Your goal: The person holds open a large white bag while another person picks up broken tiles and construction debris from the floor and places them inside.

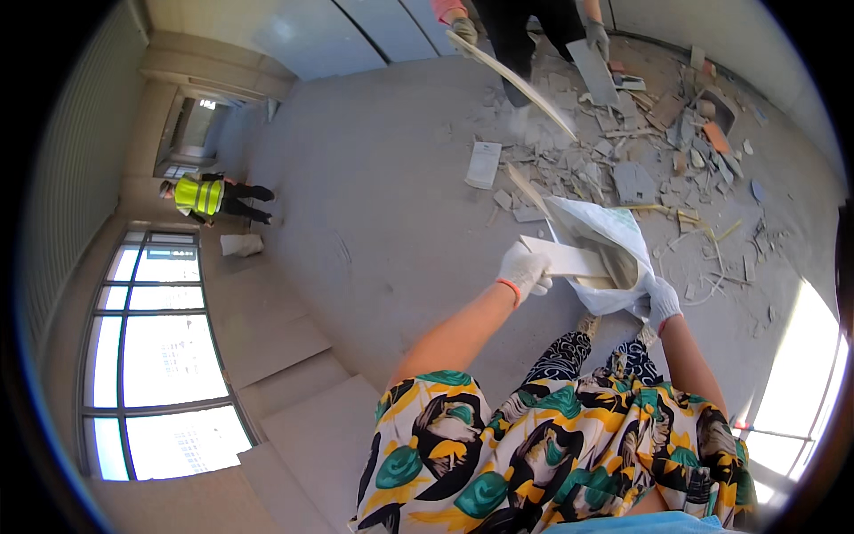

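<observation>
My left hand (pixel 526 268), in a white knit glove with an orange cuff, grips a flat off-white board strip (pixel 567 259). The strip's far end lies inside the mouth of a white woven sack (pixel 608 225). My right hand (pixel 662 302), gloved the same way, is closed on the sack's rim at its right side. Several pale pieces show in the sack, and a long narrow strip (pixel 527 189) leans out past its upper left edge. How full the sack is below the mouth is hidden.
Broken board and tile rubble (pixel 634 183) covers the floor beyond the sack. A co-worker's gloved hands hold a long curved strip (pixel 517 80) and a grey panel (pixel 594 73). A person in a yellow vest (pixel 199 194) stands far left near a white sack (pixel 241 245).
</observation>
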`<state>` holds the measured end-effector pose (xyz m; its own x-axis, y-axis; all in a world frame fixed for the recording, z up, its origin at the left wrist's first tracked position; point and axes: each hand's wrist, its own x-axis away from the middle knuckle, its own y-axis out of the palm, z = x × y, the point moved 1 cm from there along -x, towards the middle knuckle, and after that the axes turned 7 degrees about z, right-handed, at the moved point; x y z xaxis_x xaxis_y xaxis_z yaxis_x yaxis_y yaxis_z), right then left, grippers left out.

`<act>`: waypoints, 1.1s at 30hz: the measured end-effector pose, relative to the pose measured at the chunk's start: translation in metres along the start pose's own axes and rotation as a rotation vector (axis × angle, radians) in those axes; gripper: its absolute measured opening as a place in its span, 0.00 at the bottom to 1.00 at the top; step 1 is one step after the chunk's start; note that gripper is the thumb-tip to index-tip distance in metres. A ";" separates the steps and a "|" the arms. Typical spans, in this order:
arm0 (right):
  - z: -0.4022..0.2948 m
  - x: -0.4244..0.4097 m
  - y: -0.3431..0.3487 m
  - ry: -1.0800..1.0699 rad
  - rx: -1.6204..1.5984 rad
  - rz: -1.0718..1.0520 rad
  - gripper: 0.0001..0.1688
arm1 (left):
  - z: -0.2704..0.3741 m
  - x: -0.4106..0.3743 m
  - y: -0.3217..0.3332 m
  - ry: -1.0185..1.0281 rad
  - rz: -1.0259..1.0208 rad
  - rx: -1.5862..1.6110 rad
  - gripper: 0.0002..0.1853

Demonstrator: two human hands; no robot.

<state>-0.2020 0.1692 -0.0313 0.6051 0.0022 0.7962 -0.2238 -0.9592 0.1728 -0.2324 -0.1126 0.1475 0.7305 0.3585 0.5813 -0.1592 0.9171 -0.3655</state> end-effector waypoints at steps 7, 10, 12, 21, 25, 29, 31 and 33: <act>-0.013 -0.012 -0.022 -0.156 0.067 0.058 0.16 | 0.005 -0.005 0.045 -0.028 -0.122 0.144 0.10; -0.005 0.004 -0.007 0.021 0.047 0.025 0.18 | -0.023 0.003 0.050 -0.019 -0.048 0.078 0.08; -0.008 -0.001 -0.011 -0.001 0.036 0.010 0.20 | -0.027 0.003 0.059 -0.027 -0.080 0.056 0.06; 0.007 -0.013 0.001 -0.082 0.137 0.035 0.24 | -0.041 -0.010 0.030 -0.172 -0.338 0.110 0.09; 0.027 -0.027 -0.016 -0.208 0.318 0.117 0.24 | -0.027 0.004 0.028 -0.184 -0.243 0.075 0.19; 0.002 0.017 -0.002 -0.071 0.243 0.076 0.23 | -0.041 0.007 0.010 -0.121 -0.026 0.345 0.28; 0.022 -0.016 -0.022 -0.275 0.460 0.152 0.23 | -0.035 0.013 0.028 -0.031 -0.017 0.232 0.29; 0.026 -0.020 -0.020 -0.321 0.508 0.164 0.22 | -0.035 0.026 0.032 -0.004 0.041 0.178 0.28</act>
<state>-0.1895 0.1815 -0.0654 0.8111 -0.1655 0.5610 0.0109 -0.9547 -0.2974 -0.1955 -0.0801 0.1249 0.7181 0.3967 0.5718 -0.3041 0.9179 -0.2549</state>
